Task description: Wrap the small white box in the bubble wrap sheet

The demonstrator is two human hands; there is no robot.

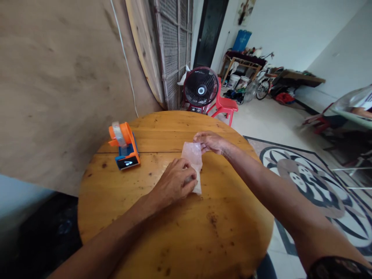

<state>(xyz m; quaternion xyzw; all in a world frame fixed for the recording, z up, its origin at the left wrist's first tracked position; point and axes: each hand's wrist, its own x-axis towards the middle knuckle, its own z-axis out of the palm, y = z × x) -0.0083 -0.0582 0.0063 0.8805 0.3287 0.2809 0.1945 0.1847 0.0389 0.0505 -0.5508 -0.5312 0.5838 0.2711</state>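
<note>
A narrow, pale pink, translucent piece of what looks like bubble wrap (pixel 192 151) lies on the round wooden table (pixel 174 240). My left hand (pixel 178 180) rests over its near left part, fingers curled in and closed on the wrap's side. At the far right corner, my right hand (pixel 210 142) pinches the edge between thumb and fingers. Whether anything is inside the wrap cannot be made out. Left of both hands stands an orange and blue tape dispenser (pixel 135 149) with a roll of clear tape (pixel 118 133).
Beyond the table's far edge are a dark fan (pixel 201 87) and a red plastic chair (pixel 226 104). A large wooden board (pixel 58 85) leans along the left side. Part of another person (pixel 363 102) shows at the far right, near a table.
</note>
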